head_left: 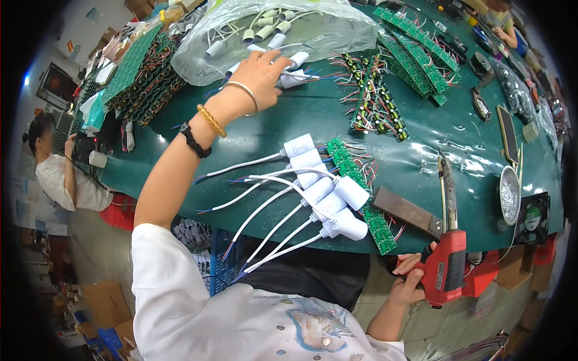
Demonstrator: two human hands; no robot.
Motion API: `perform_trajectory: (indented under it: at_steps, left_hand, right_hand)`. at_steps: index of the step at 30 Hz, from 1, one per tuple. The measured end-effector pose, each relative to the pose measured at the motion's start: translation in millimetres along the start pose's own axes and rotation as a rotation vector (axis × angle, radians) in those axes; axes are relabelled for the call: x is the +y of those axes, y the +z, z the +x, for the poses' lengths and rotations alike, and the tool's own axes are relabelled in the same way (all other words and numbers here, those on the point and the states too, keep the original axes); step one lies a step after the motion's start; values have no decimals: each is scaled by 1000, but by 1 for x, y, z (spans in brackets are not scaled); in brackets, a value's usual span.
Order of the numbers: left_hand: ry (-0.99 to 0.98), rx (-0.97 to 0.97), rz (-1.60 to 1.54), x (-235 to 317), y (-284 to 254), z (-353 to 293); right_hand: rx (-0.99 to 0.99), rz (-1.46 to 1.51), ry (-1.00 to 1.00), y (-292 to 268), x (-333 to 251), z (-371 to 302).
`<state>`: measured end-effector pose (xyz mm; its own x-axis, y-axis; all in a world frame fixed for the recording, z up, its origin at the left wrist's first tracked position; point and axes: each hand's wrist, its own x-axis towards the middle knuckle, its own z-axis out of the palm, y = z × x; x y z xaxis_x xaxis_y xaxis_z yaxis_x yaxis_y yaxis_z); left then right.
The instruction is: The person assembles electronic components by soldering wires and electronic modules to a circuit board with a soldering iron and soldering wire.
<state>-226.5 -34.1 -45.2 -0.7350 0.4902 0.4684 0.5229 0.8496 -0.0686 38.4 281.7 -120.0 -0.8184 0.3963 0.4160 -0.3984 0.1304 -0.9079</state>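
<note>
- Hands at work over a green table point(313, 120) crowded with electronics parts: the left hand point(262, 72) stretches toward 12 o'clock, fingers closing on white cylindrical capacitors point(292, 69) that lie just outside the mouth of a clear plastic bag point(271, 30).
- The bag, at 12 o'clock, holds more of the same white parts with their leads.
- The right hand point(409, 280), low at 5 o'clock off the table's near edge, is wrapped around the grip of a red soldering gun point(445, 265); its long tip points up toward 12 o'clock over the table.
- A row of white capacitors with long white cables point(325, 192) lies at centre, touching a strip of green circuit boards point(361, 198) on their 3 o'clock side.
- A flat metal block point(406, 210) sits just beside the gun's tip.
- More green boards with coloured wires point(376, 102) lie at 1 o'clock; stacked boards point(141, 75) fill the 10 o'clock corner.
- A round metal tin point(509, 195) rests at 3 o'clock.
- Another person in a white top point(60, 174) sits at 9 o'clock, well apart.
</note>
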Motion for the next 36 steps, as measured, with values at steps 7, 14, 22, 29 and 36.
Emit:
perform_trajectory:
  at_steps: [7,14,22,29,36]
  left_hand:
    - [101,-147,-233,-5,-9,-11]
    - [102,-282,-40,-24,-50,-55]
    - [-313,-119,-114,-31,-19,-20]
    - [-370,-467,-34,-29,0,26]
    - [-163,-265,3,12,-87,-12]
  right_hand:
    - [19,3,1,2,-1,-1]
    - [5,4,38,0,-3,-3]
    - [-12,-72,61,1,-3,-2]
    - [45,-31,54,4,0,-8]
    - [82,35,41,1,-8,-8]
